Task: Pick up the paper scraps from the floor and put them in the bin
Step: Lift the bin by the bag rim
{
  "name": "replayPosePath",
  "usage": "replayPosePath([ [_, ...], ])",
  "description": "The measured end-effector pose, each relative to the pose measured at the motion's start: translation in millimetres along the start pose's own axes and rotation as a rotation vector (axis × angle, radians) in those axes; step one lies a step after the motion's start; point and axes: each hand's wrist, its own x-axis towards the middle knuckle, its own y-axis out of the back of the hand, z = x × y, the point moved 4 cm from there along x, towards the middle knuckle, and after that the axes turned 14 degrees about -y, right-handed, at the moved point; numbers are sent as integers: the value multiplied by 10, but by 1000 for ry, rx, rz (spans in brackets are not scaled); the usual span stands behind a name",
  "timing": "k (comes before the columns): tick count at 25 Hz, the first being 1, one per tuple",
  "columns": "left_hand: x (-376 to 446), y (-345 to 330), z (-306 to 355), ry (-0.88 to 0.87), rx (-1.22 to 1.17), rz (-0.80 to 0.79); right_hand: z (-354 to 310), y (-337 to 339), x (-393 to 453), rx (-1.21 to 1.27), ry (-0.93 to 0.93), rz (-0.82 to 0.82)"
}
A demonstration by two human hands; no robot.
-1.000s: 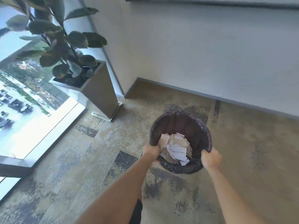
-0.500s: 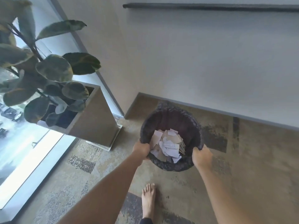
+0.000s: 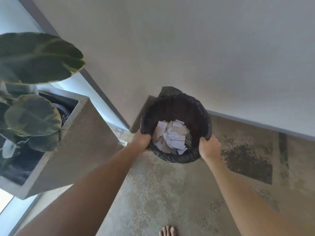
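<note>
A round bin (image 3: 177,106) lined with a black bag is held out in front of me, near the corner of the room. Inside it lies a heap of white and beige paper scraps (image 3: 172,137). My left hand (image 3: 141,139) grips the bin's left rim, fingers curled over the edge. My right hand (image 3: 208,147) grips the right rim the same way. Whether the bin's base touches the carpet is hidden.
A square grey planter (image 3: 81,138) with a large-leaved plant (image 3: 34,58) stands close on the left, by a window. A plain wall (image 3: 204,48) rises right behind the bin. Patterned carpet (image 3: 170,193) covers the floor. A bare foot (image 3: 167,231) shows at the bottom edge.
I have walked toward the corner carrying the bin in both hands. The planter and wall are much closer; the grip on the rim is unchanged.
</note>
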Motion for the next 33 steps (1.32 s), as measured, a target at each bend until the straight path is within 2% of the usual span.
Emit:
replayPosePath([
  [7,1179,139,-118,-1,22,22,-459,-880,796,9,64,-64],
  [14,1577,165,-247,49,-80,87,-724,-1350,1204,-70,89,-28],
  [24,1765,146,-597,20,-163,120,-729,-1558,1356,-142,134,-13],
  [29,1552,165,-576,-40,34,177,-678,-1527,1171,-147,114,-32],
  [31,1418,171,-404,-132,132,236,-740,-1453,1043,-168,130,23],
  [33,1325,179,-161,-212,270,296,-867,-1327,905,-291,194,133],
])
